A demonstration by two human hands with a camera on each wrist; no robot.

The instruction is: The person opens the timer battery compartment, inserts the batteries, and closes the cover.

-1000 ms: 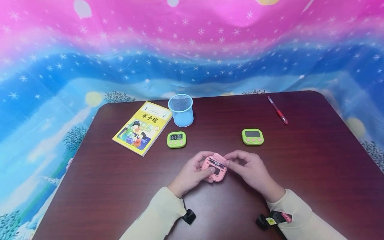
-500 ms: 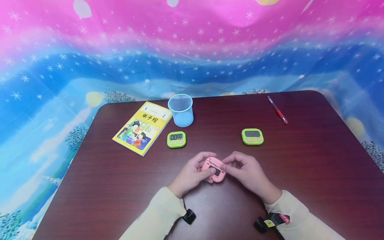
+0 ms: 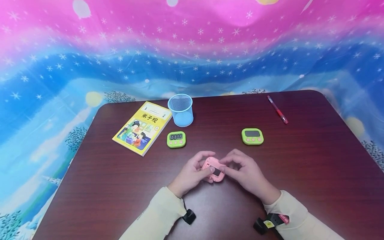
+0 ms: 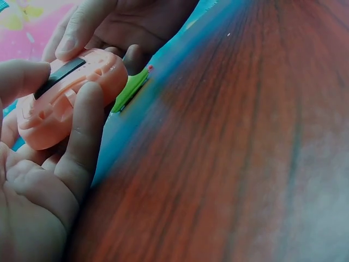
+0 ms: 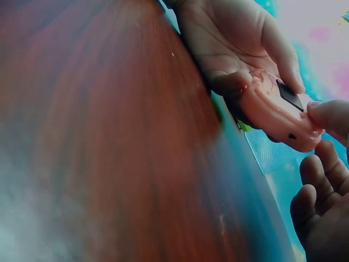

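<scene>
Left hand (image 3: 192,171) and right hand (image 3: 247,171) on a pink device (image 3: 217,172)

The left hand pinches its left side, the right hand its right edge — just below the frame's centre. Above, on the tabletop (image 3: 120,186), lie two green timers (image 3: 176,140); left of centre, a blue mesh cup (image 3: 183,116) and yellow book (image 3: 144,128) — upper right, a red pen (image 3: 277,110).

Yellow book (image 3: 143,128) beside mesh cup (image 3: 183,117) (light blue)

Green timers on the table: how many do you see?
2: the left timer in front of the blue cup, the right timer nearer the red pen.
</scene>
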